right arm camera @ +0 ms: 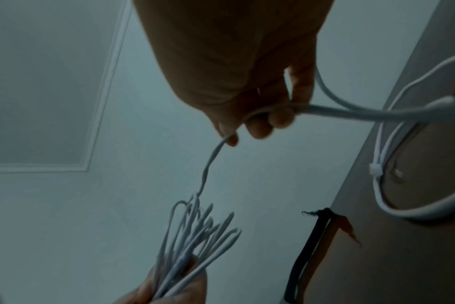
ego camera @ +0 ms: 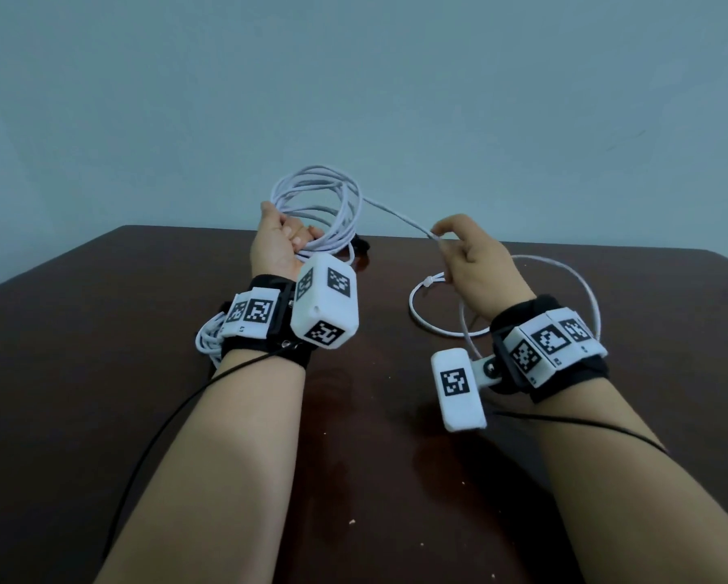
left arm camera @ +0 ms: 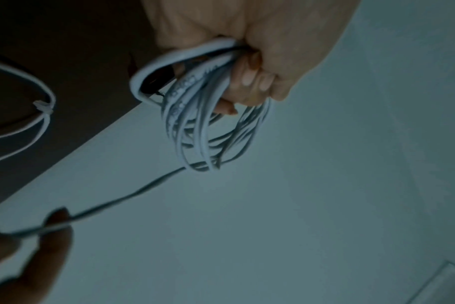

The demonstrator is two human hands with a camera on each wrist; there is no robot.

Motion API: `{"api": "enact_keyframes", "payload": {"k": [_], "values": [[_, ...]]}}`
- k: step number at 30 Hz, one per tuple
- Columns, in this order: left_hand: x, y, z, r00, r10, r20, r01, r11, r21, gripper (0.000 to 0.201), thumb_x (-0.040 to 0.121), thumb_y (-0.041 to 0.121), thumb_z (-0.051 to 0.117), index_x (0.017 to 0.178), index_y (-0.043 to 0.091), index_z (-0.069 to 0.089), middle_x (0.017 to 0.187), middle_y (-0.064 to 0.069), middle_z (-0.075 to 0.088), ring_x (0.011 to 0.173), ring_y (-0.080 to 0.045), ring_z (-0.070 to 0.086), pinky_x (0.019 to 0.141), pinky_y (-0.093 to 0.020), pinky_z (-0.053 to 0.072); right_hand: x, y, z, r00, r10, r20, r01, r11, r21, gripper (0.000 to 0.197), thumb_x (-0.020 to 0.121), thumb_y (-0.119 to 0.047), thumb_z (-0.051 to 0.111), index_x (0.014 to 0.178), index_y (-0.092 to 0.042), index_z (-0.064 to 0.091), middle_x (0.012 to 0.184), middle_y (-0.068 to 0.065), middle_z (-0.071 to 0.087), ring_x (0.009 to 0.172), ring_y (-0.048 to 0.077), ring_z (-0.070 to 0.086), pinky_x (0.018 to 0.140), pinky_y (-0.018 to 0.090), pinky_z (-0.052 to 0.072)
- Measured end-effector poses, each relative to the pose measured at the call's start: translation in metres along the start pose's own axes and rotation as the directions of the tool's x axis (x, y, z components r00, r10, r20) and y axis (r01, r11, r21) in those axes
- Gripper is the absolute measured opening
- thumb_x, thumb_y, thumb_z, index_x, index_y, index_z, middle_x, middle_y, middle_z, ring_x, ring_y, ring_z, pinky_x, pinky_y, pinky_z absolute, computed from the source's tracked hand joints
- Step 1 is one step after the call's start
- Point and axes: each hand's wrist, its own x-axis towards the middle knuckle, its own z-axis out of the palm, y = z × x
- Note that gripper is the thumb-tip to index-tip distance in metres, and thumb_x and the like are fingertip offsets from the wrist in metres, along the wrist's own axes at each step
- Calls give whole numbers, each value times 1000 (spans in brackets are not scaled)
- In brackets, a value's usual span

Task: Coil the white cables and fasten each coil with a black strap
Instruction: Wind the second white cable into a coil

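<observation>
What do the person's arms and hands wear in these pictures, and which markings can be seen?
Both forearms are bare, without sleeves or gloves. The left hand and right hand each have a black wrist strap carrying white blocks printed with black-and-white square codes. A white camera box with the same codes sits at the left wrist, a flatter one at the right. A thin black wire runs along each forearm.

We observe both forearms extended toward twelve o'clock, each wrist banded. The left hand (ego camera: 279, 239), at eleven o'clock, is raised palm up with fingers (left arm camera: 249, 76) curled closed. The right hand (ego camera: 476, 263), at one o'clock, is held knuckles up, thumb and forefinger pinched, remaining fingers curled.
</observation>
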Motion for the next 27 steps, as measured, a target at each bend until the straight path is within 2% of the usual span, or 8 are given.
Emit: {"api": "enact_keyframes", "payload": {"k": [3,7,10,15,19,21,25,27], "values": [[-1,-2,0,999,20,-39,-19,999,28,55,101,40,36,53,16,25,32,5,26,25,-10,29,40,-15,44,-1,-4,6,993,-116,-28,113,990,-86,23,94,-11,47,103,-20,65,72,0,57,68,16,51,64,19,38],[8,-8,-6,990,125,-68,-105,963,249,48,98,37,46,58,16,32,37,7,30,31,-9,30,46,-17,40,-1,-3,7,977,-207,52,212,907,-363,25,93,-15,51,104,-26,70,93,3,64,99,26,56,90,36,39],[12,-17,-6,978,205,38,-200,875,441,39,98,30,49,64,16,39,38,9,35,34,-8,31,50,-25,35,-3,-7,9,955,-270,120,294,830,-474,23,94,-21,51,103,-32,70,86,-7,52,102,23,50,82,29,23],[5,-33,-1,948,176,266,-318,580,750,36,97,26,50,64,16,42,40,9,40,33,-8,33,42,-20,31,-7,-19,9,919,-359,165,394,797,-458,20,95,-26,50,98,-30,69,84,-15,45,89,12,34,74,28,12],[-3,-41,2,918,40,395,-383,347,856,31,96,27,51,69,11,52,45,4,48,35,-12,41,43,-22,35,-9,-29,7,909,-390,145,416,836,-357,5,88,-21,59,91,-25,61,74,-16,49,85,14,41,81,31,23],[-6,-43,4,909,-35,416,-393,266,880,26,96,28,51,80,8,55,52,-2,50,37,-13,42,41,-22,35,-9,-32,3,912,-394,116,410,857,-312,15,82,-22,66,92,-20,55,79,-9,57,87,20,51,81,31,28],[-12,-43,8,876,-109,470,-453,153,878,19,97,32,50,87,16,55,72,-6,63,58,-17,60,52,-24,46,-10,-32,-10,943,-332,-3,318,907,-276,36,69,-30,79,85,-18,50,69,-5,56,69,22,55,63,35,43],[-16,-44,9,847,-162,507,-485,154,861,19,98,32,48,82,23,54,68,-4,66,59,-10,64,55,-20,49,-10,-32,-14,953,-299,-47,276,922,-272,39,64,-35,81,79,-20,48,62,-9,49,65,20,51,60,35,44]]}}
